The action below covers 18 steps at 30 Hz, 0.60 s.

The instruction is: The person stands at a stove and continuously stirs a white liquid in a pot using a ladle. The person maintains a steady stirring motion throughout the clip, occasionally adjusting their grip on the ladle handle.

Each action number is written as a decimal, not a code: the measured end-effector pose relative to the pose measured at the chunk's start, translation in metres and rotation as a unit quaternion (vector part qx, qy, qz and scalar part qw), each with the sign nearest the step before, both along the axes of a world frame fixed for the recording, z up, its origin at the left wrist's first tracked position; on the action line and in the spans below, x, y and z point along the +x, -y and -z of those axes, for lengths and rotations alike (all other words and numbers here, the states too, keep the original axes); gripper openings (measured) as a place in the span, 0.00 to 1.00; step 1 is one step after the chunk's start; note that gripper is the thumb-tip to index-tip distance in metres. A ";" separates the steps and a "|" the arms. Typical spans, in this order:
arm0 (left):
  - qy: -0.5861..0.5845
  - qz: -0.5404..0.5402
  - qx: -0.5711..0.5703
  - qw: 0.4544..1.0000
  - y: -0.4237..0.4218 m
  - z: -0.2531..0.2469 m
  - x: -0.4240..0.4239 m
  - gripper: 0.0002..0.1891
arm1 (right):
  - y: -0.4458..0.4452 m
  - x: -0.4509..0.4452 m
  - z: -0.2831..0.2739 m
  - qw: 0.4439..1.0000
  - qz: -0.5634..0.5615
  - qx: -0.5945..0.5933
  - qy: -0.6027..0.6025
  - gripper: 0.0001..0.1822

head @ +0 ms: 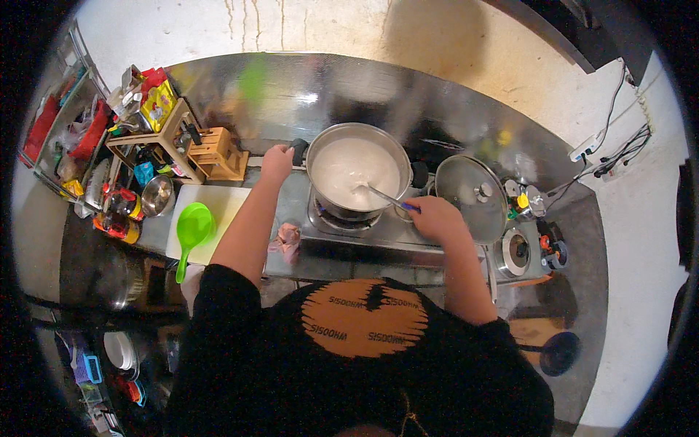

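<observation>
A large steel pot point(322, 192) stands on the gas stove point(377, 232) with a pale, creamy liquid point(349, 161) inside. My right hand point(437, 218) grips the blue end of a metal spoon or ladle point(386, 195), whose head dips into the liquid near the pot's front. At the pot's left side my left hand point(277, 164) is curled next to the black pot handle point(298, 152). Whether its fingers hold that handle, I cannot tell. A flame shows faintly under the pot.
Right of the pot, a glass lid point(469, 199) leans tilted. A green plastic dipper point(194, 225) lies on a white cutting board point(235, 207) at left, near a crumpled pink cloth point(285, 242). Bottles point(121, 210), a steel bowl point(158, 195) and a wooden rack point(180, 131) crowd the left.
</observation>
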<state>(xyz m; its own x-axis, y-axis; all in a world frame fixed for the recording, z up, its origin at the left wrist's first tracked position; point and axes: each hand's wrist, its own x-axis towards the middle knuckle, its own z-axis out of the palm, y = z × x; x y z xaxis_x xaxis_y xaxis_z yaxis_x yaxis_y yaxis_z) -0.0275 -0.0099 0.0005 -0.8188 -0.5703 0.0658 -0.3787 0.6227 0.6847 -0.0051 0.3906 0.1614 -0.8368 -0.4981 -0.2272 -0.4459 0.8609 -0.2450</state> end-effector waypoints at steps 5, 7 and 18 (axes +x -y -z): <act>0.005 -0.014 0.028 1.000 -0.005 0.013 -0.011 0.18 | 0.015 0.001 0.014 0.999 0.032 0.007 -0.009 0.16; -0.005 -0.023 0.072 0.997 -0.004 0.013 -0.007 0.18 | 0.021 -0.003 0.023 0.999 0.040 0.012 -0.006 0.17; -0.050 -0.036 0.174 0.983 -0.003 0.034 -0.015 0.20 | 0.044 -0.024 0.078 0.998 0.051 -0.038 -0.011 0.18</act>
<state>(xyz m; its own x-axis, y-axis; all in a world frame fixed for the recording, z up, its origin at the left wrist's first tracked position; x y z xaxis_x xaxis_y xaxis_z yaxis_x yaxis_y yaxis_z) -0.0423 -0.0070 -0.0333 -0.7753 -0.6282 -0.0656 -0.3333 0.3187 0.8873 -0.0291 0.3461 0.0833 -0.8882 -0.4260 -0.1723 -0.3638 0.8810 -0.3026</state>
